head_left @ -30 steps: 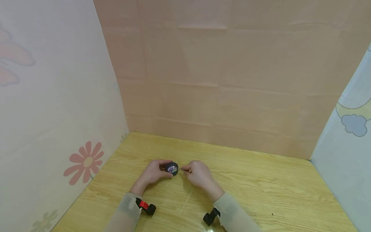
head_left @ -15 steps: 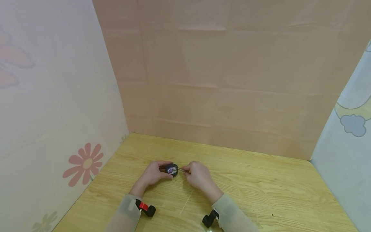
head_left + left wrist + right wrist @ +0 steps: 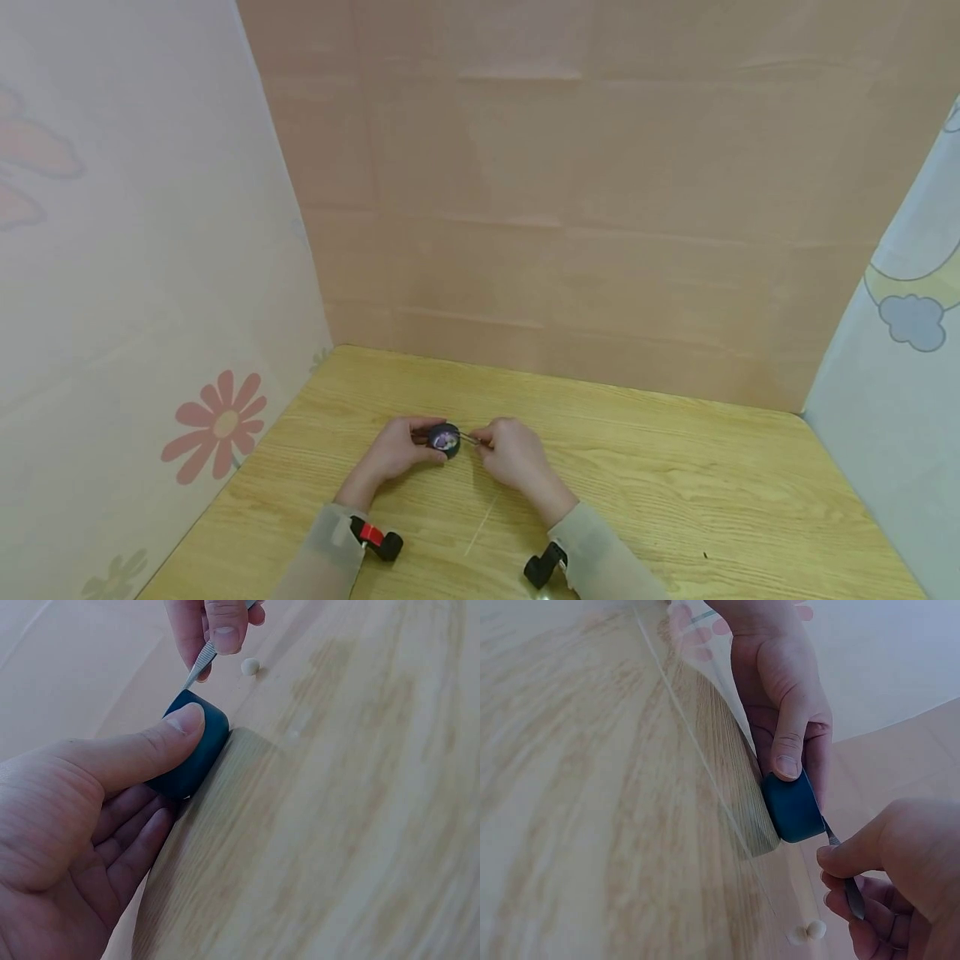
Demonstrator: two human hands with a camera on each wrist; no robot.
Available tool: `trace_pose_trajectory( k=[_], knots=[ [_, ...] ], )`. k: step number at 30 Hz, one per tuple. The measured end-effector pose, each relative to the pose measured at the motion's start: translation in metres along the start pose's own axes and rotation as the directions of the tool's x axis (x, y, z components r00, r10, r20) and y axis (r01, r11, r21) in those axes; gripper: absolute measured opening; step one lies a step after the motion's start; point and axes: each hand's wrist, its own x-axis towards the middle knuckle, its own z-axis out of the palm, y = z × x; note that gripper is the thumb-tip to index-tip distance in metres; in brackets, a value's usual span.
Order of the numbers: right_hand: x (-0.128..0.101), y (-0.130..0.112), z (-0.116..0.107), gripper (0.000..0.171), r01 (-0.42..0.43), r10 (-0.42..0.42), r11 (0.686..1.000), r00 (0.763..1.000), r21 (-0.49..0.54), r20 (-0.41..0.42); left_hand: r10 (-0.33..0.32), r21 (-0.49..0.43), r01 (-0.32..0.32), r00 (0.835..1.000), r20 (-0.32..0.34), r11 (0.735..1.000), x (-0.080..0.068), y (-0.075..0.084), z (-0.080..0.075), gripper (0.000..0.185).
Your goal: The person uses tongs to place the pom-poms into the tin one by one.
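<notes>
Both our hands work close — left hand [image 3: 397,450] steadies the pot [image 3: 444,438], curled round it; right hand [image 3: 510,450] pinches tweezers [image 3: 199,666] at its rim.

On the wooden table [image 3: 675,500], towards its near left part, the left hand [image 3: 397,450] lies to the left and the right hand [image 3: 513,454] just to its right, with the small round dark blue container [image 3: 445,439] between them, held in the left hand with the thumb over its top. The thin metal tweezers [image 3: 198,666], pinched in the right hand, reach leftward to the container's right side. A small pale bead [image 3: 249,667] lies on the table just beside the tweezers.
</notes>
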Motion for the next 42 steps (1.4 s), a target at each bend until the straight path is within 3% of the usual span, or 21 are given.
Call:
trace_pose_trajectory(
  k=[15,20,32,42],
  knots=[
    [-0.002,0.003,-0.002,0.021,-0.003,0.002,1.000,1.000,0.014,0.021,0.003,-0.007,-0.003,1.000,0.006,1.000,0.001,-0.003,-0.001,0.058],
    [-0.002,0.006,-0.006,0.020,-0.007,0.005,0.998,1.000,0.060,0.029,-0.006,0.010,0.006,1.000,-0.001,1.000,-0.001,-0.006,-0.001,0.059],
    [-0.001,0.026,-0.040,0.020,-0.144,0.140,0.984,0.989,0.103,0.046,-0.007,0.015,0.008,1.000,-0.009,1.000,0.000,0.000,-0.001,0.060],
    [-0.003,0.044,-0.051,0.019,-0.144,0.138,0.988,0.985,0.059,0.102,-0.004,0.024,0.004,1.000,-0.008,1.000,0.000,-0.003,0.000,0.059]
  ],
)
